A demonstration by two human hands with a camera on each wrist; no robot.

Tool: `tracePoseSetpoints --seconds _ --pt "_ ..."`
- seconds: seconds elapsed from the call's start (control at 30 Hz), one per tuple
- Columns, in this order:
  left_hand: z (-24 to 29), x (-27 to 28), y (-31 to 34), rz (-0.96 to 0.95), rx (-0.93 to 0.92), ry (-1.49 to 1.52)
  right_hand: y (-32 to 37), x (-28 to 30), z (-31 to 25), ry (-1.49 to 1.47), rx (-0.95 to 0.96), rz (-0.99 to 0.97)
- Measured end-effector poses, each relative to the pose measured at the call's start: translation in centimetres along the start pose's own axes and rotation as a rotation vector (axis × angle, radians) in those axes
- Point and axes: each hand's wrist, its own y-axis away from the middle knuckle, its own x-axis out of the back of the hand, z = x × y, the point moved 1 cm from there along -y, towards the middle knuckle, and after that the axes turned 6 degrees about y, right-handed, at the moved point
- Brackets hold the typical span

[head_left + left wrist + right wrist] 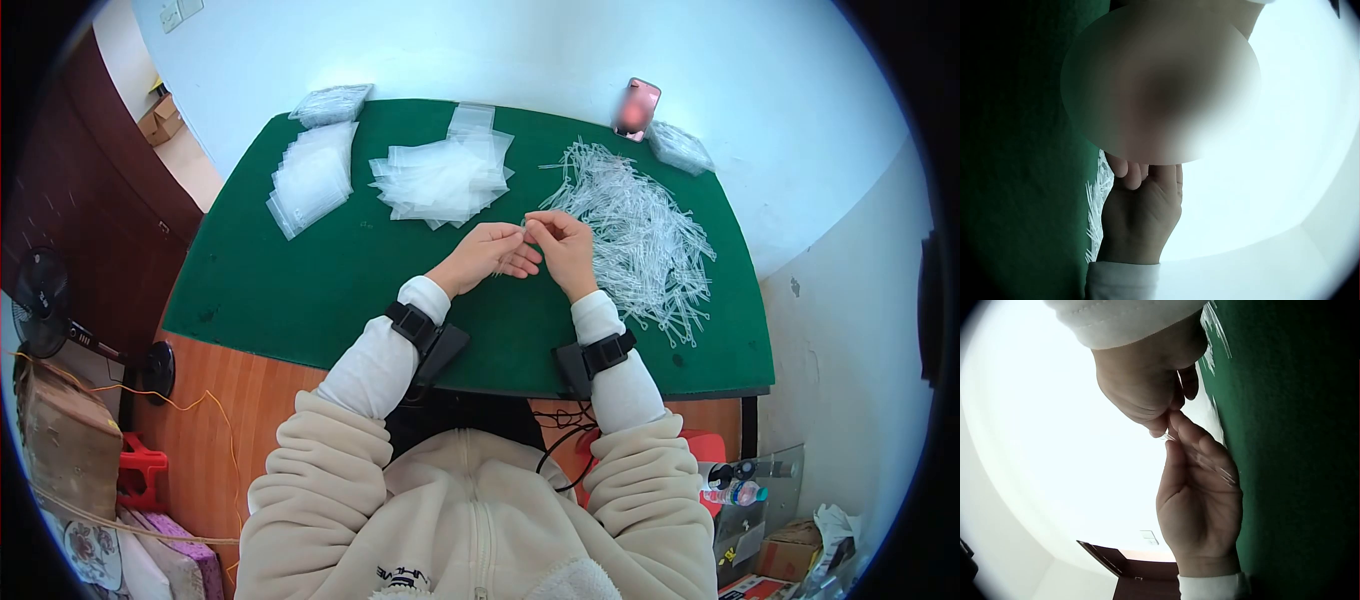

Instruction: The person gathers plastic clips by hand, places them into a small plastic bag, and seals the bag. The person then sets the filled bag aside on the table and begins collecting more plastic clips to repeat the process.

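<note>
In the head view, my left hand point(490, 256) and right hand point(566, 250) meet over the table's middle. Thin clear plastic sticks point(1225, 477) lie along the fingers of the left hand point(1200, 512), whose thumb and forefinger hold them near one end. At that end, the right hand point(1141, 387) pinches the tips between thumb and forefinger. A large heap of similar sticks point(630, 225), some with small ring ends, spreads right beside the right hand. Beyond the left hand lies a fanned pile of clear plastic bags point(440, 180). A blurred oval covers the left hand in the left wrist view.
Another row of overlapping clear bags point(312, 180) lies at the table's left, below a filled bag packet point(332, 104). At the back right, a pink phone point(637, 108) leans at the wall near another packet point(681, 148). Green cloth point(260, 290) covers the table.
</note>
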Motion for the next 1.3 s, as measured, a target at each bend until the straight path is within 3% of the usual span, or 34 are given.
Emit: tracePoseSetpoints --seconds 0.3,0.37,0.4,0.47,0.77,0.87,1.03,1.17,1.27,1.3 --pt "-0.8 1.3 -0.5 -0.005 -0.081 -0.03 -0.3 1.7 -1.3 0.061 0.031 -0.088" --pt "-0.9 1.5 -0.6 0.047 -0.094 -0.013 -0.8 4.3 -1.6 0.58 0.092 -0.036" --pt "-0.7 1.5 -0.5 0.097 -0.108 0.002 -0.8 5.3 -1.7 0.579 0.094 -0.042" --pt "-0.5 1.6 -0.5 0.152 -0.124 0.016 -0.4 6.8 -1.8 0.898 -0.006 -0.234" --pt "-0.5 1.7 -0.3 0.221 -0.091 0.03 0.7 8.4 -2.3 1.275 -0.147 -0.329" --pt "-0.5 1.7 -0.5 0.222 -0.097 0.038 0.1 8.1 -1.3 1.392 -0.214 -0.215" --pt "-0.6 1.8 -0.6 0.221 -0.109 0.022 0.0 7.7 -0.5 1.442 -0.058 -0.04" --pt "-0.8 2.1 -0.9 0.253 -0.163 -0.045 -0.4 6.1 -1.0 1.096 0.077 0.018" --pt "-1.0 2.3 -1.0 0.301 -0.234 -0.142 -0.4 4.3 -1.7 0.717 0.239 -0.154" --pt "-1.0 2.4 -1.1 0.327 -0.317 -0.202 -0.2 3.8 -2.0 0.718 0.238 -0.154"
